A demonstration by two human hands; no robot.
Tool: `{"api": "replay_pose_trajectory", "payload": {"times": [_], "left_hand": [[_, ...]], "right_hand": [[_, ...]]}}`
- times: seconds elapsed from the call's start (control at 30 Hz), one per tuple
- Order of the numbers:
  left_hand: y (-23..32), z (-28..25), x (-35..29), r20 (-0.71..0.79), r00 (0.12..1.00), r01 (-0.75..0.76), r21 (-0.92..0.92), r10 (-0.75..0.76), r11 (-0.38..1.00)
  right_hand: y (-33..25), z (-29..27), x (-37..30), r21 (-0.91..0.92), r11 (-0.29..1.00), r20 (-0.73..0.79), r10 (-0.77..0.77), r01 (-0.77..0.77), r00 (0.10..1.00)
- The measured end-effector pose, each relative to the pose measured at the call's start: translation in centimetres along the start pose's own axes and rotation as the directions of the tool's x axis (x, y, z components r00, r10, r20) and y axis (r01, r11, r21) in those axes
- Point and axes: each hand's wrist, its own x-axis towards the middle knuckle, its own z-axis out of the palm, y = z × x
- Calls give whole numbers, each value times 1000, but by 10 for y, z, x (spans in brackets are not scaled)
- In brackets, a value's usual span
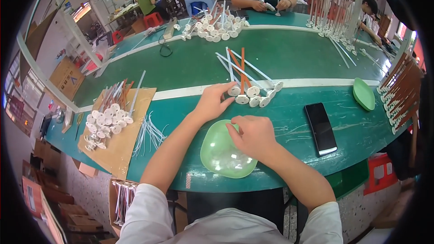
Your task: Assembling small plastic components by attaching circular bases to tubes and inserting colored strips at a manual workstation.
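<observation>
One head-worn fisheye looks steeply down, close over the green table.

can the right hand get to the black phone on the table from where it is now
Probably yes. The right hand rests over the green bowl, and the phone lies flat just to its right on the table, with nothing showing between them. The hand may hold something small; I cannot tell.

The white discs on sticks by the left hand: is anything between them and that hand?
Nothing visible. The left hand already has its fingertips on the nearest white disc. The right hand rests over the green bowl, apart from the discs.
</observation>
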Motion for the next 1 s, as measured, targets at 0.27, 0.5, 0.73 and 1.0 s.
{"api": "replay_pose_trajectory", "payload": {"times": [0.27, 0.5, 0.73, 1.0], "left_hand": [[13, -12, -12, -99, 977, 166, -194, -188, 967], [60, -32, -55, -158, 982, -132, -211, 99, 969], [62, -25, -71, -268, 963, -46, -245, -22, 969], [65, -30, -79, 89, 986, -132, -122, 143, 984]], "right_hand": [[14, 2, 6, 7, 1000, -38, 14, -14, 999], [-1, -8, 13, 298, 948, -121, 149, -108, 981], [3, -1, 9, 255, 957, -117, -113, 140, 987], [-12, -2, 9, 147, 954, -124, -243, 260, 962]]}}
